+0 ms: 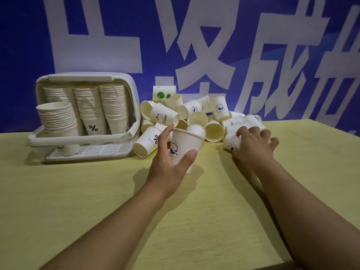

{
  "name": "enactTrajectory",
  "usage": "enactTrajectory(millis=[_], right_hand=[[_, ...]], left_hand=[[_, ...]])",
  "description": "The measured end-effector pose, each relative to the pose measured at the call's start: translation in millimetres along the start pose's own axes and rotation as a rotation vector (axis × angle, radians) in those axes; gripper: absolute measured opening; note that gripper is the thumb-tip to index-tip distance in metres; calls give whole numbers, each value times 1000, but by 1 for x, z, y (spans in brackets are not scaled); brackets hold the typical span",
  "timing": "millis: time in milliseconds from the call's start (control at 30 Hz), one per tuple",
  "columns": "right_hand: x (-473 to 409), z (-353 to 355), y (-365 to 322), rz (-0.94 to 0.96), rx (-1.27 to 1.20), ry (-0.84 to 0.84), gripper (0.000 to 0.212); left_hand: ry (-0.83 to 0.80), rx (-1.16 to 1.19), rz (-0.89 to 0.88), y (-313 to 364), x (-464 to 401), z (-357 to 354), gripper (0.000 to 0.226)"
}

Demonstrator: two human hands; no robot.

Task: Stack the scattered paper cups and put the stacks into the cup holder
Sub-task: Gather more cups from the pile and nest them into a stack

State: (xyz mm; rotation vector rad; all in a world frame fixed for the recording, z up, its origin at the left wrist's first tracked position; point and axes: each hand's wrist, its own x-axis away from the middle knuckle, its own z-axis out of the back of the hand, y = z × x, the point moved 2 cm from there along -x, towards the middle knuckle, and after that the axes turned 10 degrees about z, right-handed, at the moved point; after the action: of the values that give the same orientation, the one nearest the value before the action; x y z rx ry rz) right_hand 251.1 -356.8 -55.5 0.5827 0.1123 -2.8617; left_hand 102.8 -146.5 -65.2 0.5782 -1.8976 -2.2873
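Observation:
My left hand [171, 164] grips an upright white paper cup [187, 141] with a blue whale print, thumb on its right side and fingers on its left; a second cup sits nested in its mouth. My right hand [253, 145] reaches over a cup lying on its side [230, 144] at the pile's right edge, fingers curled around it. A heap of scattered paper cups [194, 115] lies behind both hands. The white cup holder [128, 82] stands at the left with its lid raised, holding several tall stacks [89, 106].
A yellow wooden table [97, 191] carries everything; its right edge runs diagonally at the lower right. A blue wall banner with large white characters [194, 45] stands right behind the pile. The holder's slatted tray [93, 152] juts forward at the left.

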Motion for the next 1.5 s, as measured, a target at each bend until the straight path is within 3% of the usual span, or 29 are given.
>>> enactTrajectory(millis=[167, 333, 433, 633, 800, 1000, 1133, 1500], right_hand=[[5, 7, -5, 1, -210, 87, 55], [11, 18, -24, -78, -1161, 215, 61], [15, 25, -37, -32, -1396, 223, 59], [29, 34, -55, 84, -1487, 302, 43], [37, 35, -64, 210, -1522, 273, 41], [35, 39, -66, 134, -1742, 289, 5], [38, 41, -70, 163, -1599, 284, 18], [44, 40, -79, 309, -1601, 50, 27]], left_hand=[[4, -2, -19, 2, 1, 2, 70], [-109, -24, -16, 0, 5, 0, 70], [-266, -58, -9, 1, 10, -3, 70], [-392, -64, -1, -3, 8, -5, 73], [-348, -23, -19, -3, 5, -4, 79], [-323, 27, -25, -4, 3, -3, 89], [-317, 48, -40, -5, 2, -3, 91], [-184, 95, -59, -6, -2, 2, 91]])
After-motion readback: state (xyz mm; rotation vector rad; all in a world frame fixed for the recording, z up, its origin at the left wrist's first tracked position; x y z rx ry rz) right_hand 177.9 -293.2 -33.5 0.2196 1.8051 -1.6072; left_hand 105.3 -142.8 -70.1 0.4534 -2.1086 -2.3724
